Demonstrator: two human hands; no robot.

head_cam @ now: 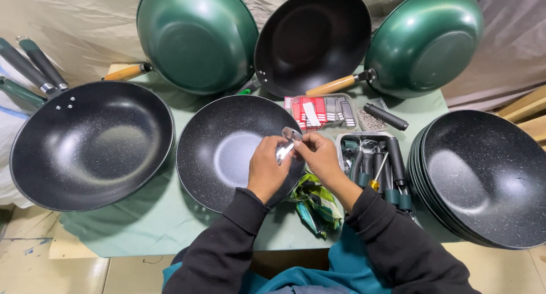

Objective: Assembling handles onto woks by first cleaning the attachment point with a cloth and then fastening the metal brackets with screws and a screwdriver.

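Pinched between both hands (296,160), a small metal bracket (286,146) hung over the rimless black pan (210,151), positioned for fitting.

The small shiny metal bracket (286,144) is half buried under the fingers of the left hand (266,167) and right hand (319,155), its shape unclear. The stack of black speckled pans (483,180) runs off the right edge. Small parts in the clear plastic tray (372,121) are too tiny to identify.
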